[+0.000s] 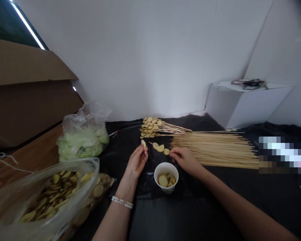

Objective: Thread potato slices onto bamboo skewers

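Between the fingertips of my left hand (pixel 138 160) is a pale yellow potato slice (pixel 143 144). My right hand (pixel 184 158) pinches a thin wooden skewer (pixel 151 143) that carries several potato slices (pixel 160 148); its bare tip points left, toward the slice in my left hand, and the two are apart. Below and between my hands stands a white paper cup (pixel 166 166) with more slices in it. Just beyond my hands lies a pile of loaded potato skewers (pixel 150 126), their sticks pointing right. Part of the held skewer is hidden by my right hand.
Many bare skewers (pixel 220 149) lie spread at the right on black plastic sheeting (pixel 160 214). At left are an open bag of potato slices (pixel 55 190) and a tied bag of pale green vegetables (pixel 82 140). A white box (pixel 245 103) stands back right, a cardboard box (pixel 27 83) far left.
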`<state>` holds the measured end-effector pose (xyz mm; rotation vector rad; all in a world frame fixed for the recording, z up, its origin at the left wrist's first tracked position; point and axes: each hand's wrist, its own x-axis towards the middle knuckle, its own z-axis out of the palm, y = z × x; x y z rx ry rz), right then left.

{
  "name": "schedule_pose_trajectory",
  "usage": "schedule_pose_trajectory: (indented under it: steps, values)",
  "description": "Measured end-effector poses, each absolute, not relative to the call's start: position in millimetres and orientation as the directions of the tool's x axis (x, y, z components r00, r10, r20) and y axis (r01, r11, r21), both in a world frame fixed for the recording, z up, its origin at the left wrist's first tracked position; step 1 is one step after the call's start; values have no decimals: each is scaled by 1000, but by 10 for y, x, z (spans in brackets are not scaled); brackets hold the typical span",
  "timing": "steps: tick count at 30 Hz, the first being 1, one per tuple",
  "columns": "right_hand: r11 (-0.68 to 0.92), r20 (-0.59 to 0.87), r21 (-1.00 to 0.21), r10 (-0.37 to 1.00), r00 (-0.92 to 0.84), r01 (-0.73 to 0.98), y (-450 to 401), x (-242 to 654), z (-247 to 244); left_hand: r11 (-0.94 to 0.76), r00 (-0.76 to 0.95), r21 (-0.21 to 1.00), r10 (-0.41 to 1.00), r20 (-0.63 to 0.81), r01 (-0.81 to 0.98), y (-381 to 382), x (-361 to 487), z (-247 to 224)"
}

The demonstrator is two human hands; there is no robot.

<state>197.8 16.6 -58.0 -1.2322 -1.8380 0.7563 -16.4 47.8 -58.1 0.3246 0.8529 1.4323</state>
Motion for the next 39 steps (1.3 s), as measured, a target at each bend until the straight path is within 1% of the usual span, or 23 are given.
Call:
schedule_pose_trajectory:
  steps: [6, 16, 29, 39]
  values:
    - [393, 322, -746, 919, -225, 538, 162, 1967, -630, 171, -66, 676, 949, -310, -717, 467, -164, -580]
    - [391, 323, -728, 920, -222, 562, 164, 1954, -650, 160, -98, 689, 942, -320, -707, 471, -173, -592]
    - [388, 317, -713, 921, -225, 584, 142, 1938, -634, 144, -117, 723, 947, -298, -676, 465, -157, -592]
    - [392, 316, -654, 919, -236, 647, 105, 1921, -590, 52, -225, 823, 950, -215, -566, 426, -128, -557]
